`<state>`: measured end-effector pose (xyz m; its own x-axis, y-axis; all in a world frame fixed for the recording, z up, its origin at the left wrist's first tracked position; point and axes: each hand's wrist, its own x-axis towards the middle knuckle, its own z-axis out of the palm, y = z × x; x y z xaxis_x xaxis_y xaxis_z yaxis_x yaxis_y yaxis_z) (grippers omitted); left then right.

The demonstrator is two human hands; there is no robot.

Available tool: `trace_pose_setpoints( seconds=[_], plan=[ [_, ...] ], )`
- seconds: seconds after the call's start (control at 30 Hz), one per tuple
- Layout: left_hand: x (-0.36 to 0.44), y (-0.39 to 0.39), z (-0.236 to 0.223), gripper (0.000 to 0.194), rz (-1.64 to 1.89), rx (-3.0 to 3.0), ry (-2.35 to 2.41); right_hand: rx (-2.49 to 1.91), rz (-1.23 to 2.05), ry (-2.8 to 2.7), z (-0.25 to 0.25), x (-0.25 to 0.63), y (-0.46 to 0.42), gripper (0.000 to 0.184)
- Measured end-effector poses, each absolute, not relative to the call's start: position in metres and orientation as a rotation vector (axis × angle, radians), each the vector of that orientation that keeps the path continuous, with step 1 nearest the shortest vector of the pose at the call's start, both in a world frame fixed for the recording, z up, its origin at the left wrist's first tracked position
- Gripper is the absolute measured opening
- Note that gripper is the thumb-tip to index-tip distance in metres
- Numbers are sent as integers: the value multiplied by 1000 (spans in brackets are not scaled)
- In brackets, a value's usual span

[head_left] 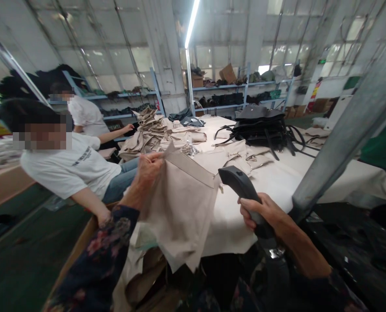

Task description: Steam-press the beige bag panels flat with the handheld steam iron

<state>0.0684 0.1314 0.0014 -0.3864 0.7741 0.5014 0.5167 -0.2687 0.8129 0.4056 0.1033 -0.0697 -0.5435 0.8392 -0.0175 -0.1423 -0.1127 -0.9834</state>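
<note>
Fabric in a soft, limp beige sheet hung from its stiffer hemmed edge, pinched by the left hand; the right hand wrapped around a black handheld scanner.

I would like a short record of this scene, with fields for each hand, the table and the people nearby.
Left hand: holds beige cloth piece
Right hand: holds black barcode scanner
Table: white top, with black bag and beige cloth pile
Nearby: seated co-worker in white T-shirt
</note>
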Motion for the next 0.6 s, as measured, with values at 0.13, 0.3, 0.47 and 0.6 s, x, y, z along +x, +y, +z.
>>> trace_pose_setpoints(
  seconds=[0.13,0.3,0.47,0.6],
  plan=[
    [63,131,70,36,1928,2155,2045,-832,1749,-1454,-75,426,84,31],
    [114,122,37,42,1452,2570,1962,-853,1704,-1506,-81,445,62,35],
    [170,116,-113,36,664,2447,1782,-935,1722,-1515,-98,459,43,36],
    [179,114,-165,25,479,2328,1635,-1001,1779,-1458,-119,464,37,35]
  ],
)
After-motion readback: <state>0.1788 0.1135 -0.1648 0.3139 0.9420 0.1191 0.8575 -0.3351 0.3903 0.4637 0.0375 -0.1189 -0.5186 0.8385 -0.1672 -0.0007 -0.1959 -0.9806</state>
